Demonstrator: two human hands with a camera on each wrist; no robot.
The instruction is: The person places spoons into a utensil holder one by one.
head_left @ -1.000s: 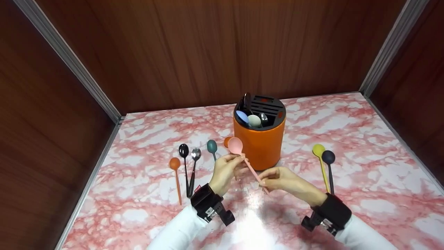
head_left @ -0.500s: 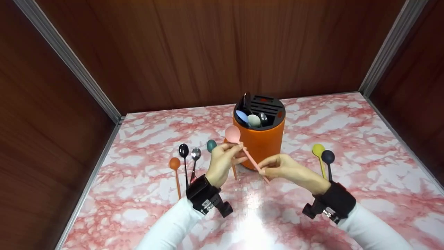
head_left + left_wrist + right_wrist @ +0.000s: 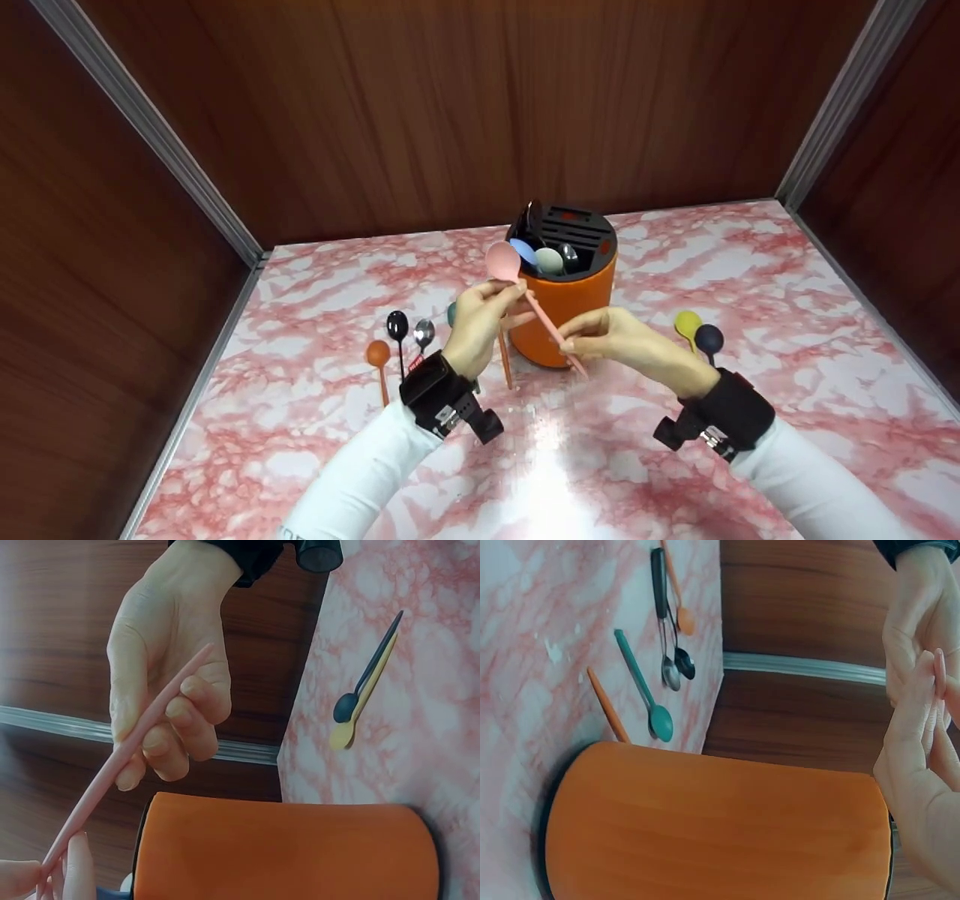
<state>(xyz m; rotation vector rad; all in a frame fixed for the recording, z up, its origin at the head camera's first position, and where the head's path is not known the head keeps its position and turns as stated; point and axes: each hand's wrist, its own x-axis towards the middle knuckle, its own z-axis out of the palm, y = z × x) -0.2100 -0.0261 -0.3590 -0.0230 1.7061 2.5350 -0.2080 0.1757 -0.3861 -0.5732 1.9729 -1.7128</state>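
A pink spoon is held slantwise in front of the orange cylindrical utensil holder, bowl up and to the left. Just below its bowl, my left hand pinches the handle between thumb and fingers. Near the handle's lower end, my right hand grips it; in the left wrist view the pink handle runs past the right thumb and curled fingers. The holder's black slotted top carries a blue spoon, a pale spoon and a shiny metal one.
Left on the marbled table lie an orange spoon, a black spoon, a metal spoon and a teal spoon. Another orange handle lies beside the holder. Yellow and dark spoons lie at right. Wood-look panels stand around.
Both hands have raised the pink spoon together, away from me; its bowl now overlaps the holder's upper left edge in the head view. The holder and the spoons on the table have not moved.
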